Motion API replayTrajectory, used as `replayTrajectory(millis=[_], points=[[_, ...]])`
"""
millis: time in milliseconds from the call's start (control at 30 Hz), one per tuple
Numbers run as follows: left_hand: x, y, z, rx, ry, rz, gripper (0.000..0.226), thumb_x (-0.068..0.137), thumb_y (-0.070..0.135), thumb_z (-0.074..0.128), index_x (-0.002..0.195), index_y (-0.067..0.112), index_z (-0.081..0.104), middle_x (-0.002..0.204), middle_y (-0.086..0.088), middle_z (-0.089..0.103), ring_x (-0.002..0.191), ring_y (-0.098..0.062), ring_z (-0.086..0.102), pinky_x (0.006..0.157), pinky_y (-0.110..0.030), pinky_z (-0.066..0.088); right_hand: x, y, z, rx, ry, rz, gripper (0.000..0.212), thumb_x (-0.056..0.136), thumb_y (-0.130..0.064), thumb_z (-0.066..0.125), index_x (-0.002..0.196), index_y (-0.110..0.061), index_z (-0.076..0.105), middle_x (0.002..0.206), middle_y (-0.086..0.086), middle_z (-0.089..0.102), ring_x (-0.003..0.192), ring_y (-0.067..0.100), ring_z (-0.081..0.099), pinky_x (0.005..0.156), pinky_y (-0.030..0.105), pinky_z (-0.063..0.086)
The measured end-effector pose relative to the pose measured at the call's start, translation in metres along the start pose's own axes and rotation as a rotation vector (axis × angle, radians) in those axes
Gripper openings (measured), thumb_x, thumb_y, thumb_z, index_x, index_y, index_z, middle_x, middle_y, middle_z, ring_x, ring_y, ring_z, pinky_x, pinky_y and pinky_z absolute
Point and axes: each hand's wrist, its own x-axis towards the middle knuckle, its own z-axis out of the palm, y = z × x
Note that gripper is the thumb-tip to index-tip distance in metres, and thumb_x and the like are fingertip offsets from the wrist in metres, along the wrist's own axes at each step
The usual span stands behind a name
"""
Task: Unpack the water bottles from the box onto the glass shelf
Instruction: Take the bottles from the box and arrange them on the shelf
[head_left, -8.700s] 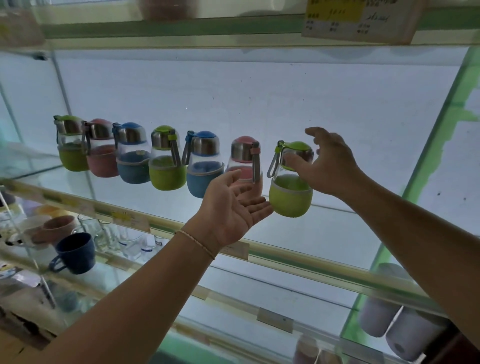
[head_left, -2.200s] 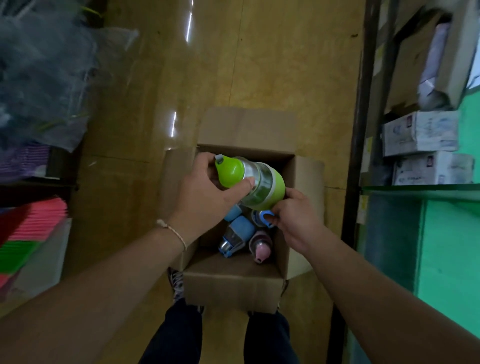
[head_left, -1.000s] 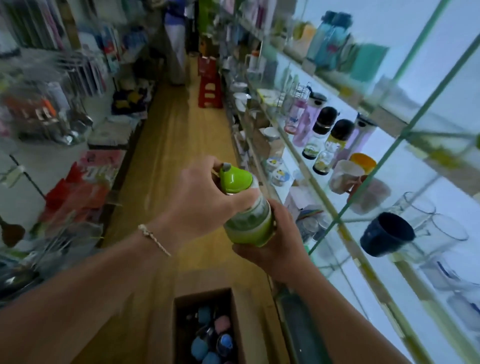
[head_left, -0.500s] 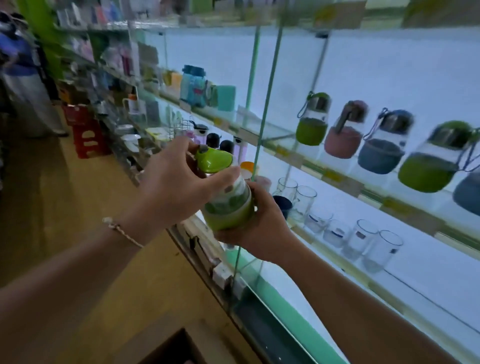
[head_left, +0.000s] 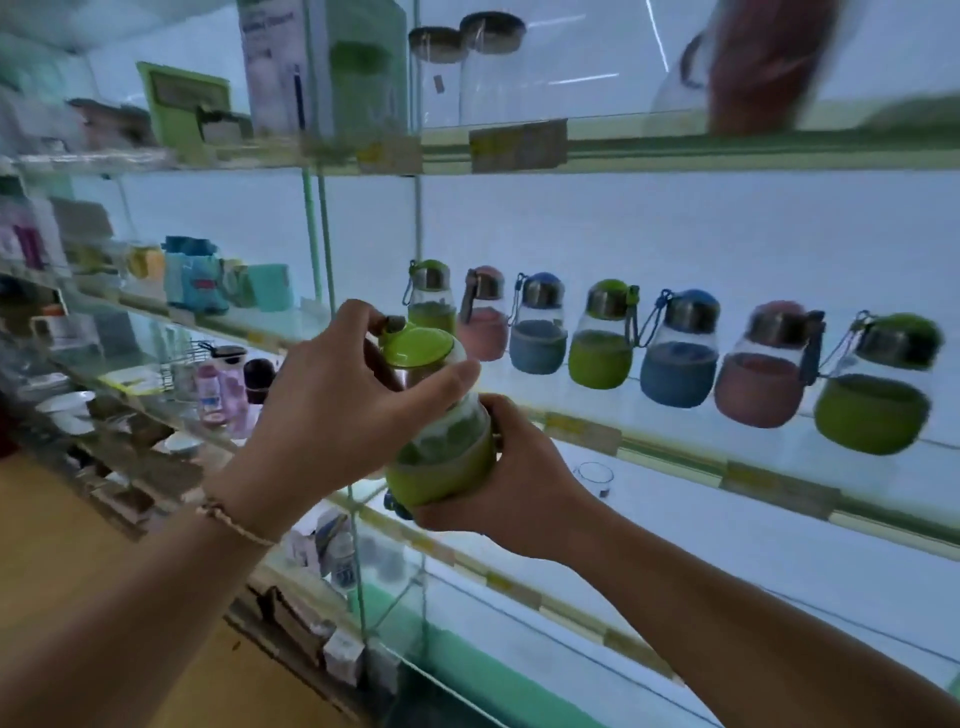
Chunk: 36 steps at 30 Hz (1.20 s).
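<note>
Shop aisle, backlit display shelving across the right of the frame.

Item held: green bottle (head_left: 441, 447), centre frame, in the air short of the glass shelf (head_left: 670, 453).

Grip: fingers (head_left: 447, 379) of your left hand (head_left: 332, 415) curl round the lid (head_left: 418, 345) from above. Your right hand (head_left: 514, 488) wraps the sleeved base from below.

Stock placed: row of seven bottles (head_left: 600, 338), upright, centre to right edge. The box is out of view.

Step, as judged: carrying, not yet placing.

Next move calls for: reaching past the end green bottle (head_left: 872, 410) at right, then setting yours down upright, clear of its neighbour and the rim.
</note>
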Motion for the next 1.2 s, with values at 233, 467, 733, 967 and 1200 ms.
replayTrajectory(millis=[233,467,733,967,1200], points=[[0.011,0.073,0.061,-0.090,-0.046,0.136,0.067,0.058,0.084,0.063,0.097,0.030,0.052,0.083,0.016,0.062,0.075,-0.001,0.059,0.062,-0.024,0.046,-0.025,0.025,-0.096,-0.005,0.096,0.048,0.084,0.045,-0.034,0.096,0.115,-0.040,0.050,0.105,-0.019,0.063,0.094,0.005,0.064,0.080,0.036,0.059],[0.016,0.148,0.135,-0.208,-0.115,0.271,0.066,0.059,0.081,0.063,0.100,0.030,0.055,0.085,0.017,0.064,0.077,0.000,0.062,0.068,-0.029,0.055,-0.053,0.064,-0.194,-0.033,0.179,0.084,0.084,0.046,-0.033,0.097,0.115,-0.040,0.051,0.106,-0.018,0.065,0.095,0.004,0.065,0.081,0.029,0.059],[0.016,0.218,0.208,-0.307,-0.227,0.337,0.060,0.061,0.075,0.067,0.104,0.034,0.057,0.089,0.018,0.065,0.078,0.003,0.063,0.065,-0.020,0.050,-0.089,0.100,-0.282,-0.015,0.247,0.130,0.082,0.050,-0.018,0.097,0.118,-0.032,0.053,0.105,-0.017,0.066,0.095,0.002,0.065,0.079,0.021,0.058],[0.012,0.278,0.260,-0.357,-0.228,0.317,0.057,0.060,0.066,0.078,0.094,0.024,0.063,0.078,0.012,0.066,0.072,-0.002,0.062,0.058,-0.019,0.043,-0.116,0.124,-0.350,-0.106,0.306,0.198,0.080,0.053,-0.027,0.096,0.118,-0.036,0.049,0.108,-0.017,0.064,0.098,0.005,0.064,0.083,0.033,0.059],[0.010,0.331,0.309,-0.332,-0.249,0.350,0.049,0.062,0.063,0.076,0.087,0.024,0.061,0.075,0.011,0.064,0.071,-0.003,0.060,0.058,-0.020,0.040,-0.133,0.144,-0.402,-0.146,0.331,0.270,0.075,0.055,-0.023,0.094,0.114,-0.034,0.050,0.104,-0.014,0.063,0.092,0.010,0.065,0.071,0.034,0.062]])
